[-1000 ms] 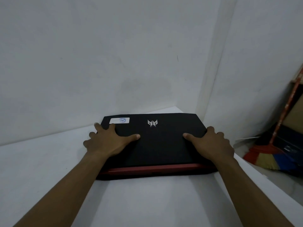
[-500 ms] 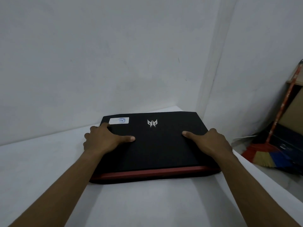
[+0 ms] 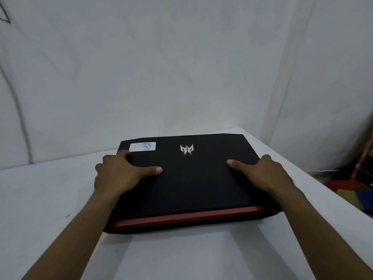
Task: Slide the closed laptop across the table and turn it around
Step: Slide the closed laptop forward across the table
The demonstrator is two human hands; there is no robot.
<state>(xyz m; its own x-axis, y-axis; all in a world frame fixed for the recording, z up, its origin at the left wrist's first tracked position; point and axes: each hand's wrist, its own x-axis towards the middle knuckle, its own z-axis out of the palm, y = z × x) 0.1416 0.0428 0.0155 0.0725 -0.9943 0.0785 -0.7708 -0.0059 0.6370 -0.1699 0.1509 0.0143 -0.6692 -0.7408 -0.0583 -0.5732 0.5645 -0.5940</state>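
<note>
White worktop (image 3: 46, 199) fills the left of my view, bare up to the pale wall (image 3: 161, 67) behind it. My left hand (image 3: 117, 176) comes next, lying palm down over the left edge of the closed laptop (image 3: 191, 188). Its thumb stretches flat across the black lid toward the middle, while the fingers curl down over the left side, so the grip is wrapped around that edge rather than spread open. Just beyond the knuckles, a small white sticker (image 3: 142, 146) sits in the far left corner of the lid. A silver logo (image 3: 186, 149) marks the lid a little further right, near the far edge.

The laptop lies flat on the worktop, close to the far right corner, with its red strip (image 3: 191, 216) along the edge nearest me. It sits slightly askew, the near left corner closer to me than the near right one.

My right hand (image 3: 262, 174) mirrors the other: palm on the lid, thumb pointing inward, fingers bent over the right side, clasping that edge. Past the worktop's right edge, on the floor, I see a red and blue broom head (image 3: 347, 184), partly cut off by the frame.
</note>
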